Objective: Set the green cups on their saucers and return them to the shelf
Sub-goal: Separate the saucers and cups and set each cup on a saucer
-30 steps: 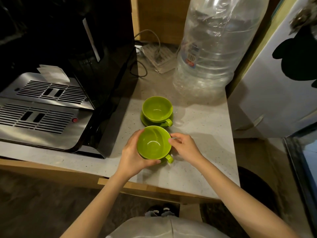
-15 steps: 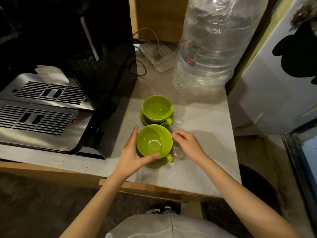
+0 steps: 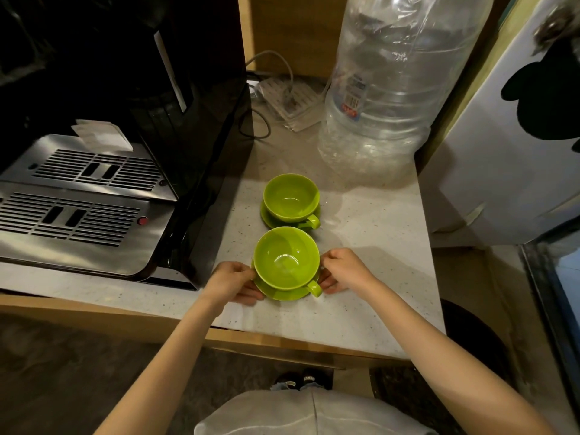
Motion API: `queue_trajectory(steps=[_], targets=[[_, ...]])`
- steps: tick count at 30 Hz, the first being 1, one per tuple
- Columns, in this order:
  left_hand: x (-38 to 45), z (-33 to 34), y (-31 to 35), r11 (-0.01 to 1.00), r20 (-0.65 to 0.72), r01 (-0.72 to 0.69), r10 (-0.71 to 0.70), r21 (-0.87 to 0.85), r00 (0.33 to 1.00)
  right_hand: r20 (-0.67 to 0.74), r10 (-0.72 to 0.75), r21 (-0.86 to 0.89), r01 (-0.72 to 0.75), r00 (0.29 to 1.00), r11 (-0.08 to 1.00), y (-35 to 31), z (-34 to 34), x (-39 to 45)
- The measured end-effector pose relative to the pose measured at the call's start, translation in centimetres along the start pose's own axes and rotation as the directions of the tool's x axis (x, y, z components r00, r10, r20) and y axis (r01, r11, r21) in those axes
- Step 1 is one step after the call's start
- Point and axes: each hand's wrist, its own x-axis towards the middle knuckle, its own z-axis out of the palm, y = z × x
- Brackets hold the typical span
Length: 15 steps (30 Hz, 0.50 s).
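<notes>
Both hands dropped from the cup's sides to the saucer edge vs 0.5 s ago. Head view: left hand [image 3: 233, 282] curled, fingers pinching the near saucer [image 3: 284, 293] at its left rim; right hand [image 3: 343, 271] curled likewise on the right rim, by the handle. Near cup [image 3: 285, 257] sits upright on that saucer, near the counter [image 3: 376, 246] front edge. Far cup [image 3: 291, 197] on its saucer [image 3: 266, 216] just behind, 2 sets almost touching. Coffee machine [image 3: 94, 183] at left, big water bottle [image 3: 392, 89] behind.
</notes>
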Motion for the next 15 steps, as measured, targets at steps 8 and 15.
queue_trajectory(steps=[8, 15], targets=[[-0.4, 0.4, 0.2, 0.998, -0.011, -0.016, 0.015, -0.064, 1.0, -0.009, -0.027, 0.009, 0.027, 1.0, 1.0, 0.4, 0.1, 0.1], [-1.4, 0.1, 0.7, 0.978, 0.065, -0.056, 0.071, -0.199, 0.995, 0.044, -0.058, 0.129, 0.052, 0.997, 0.99, -0.4, -1.5, -1.8]])
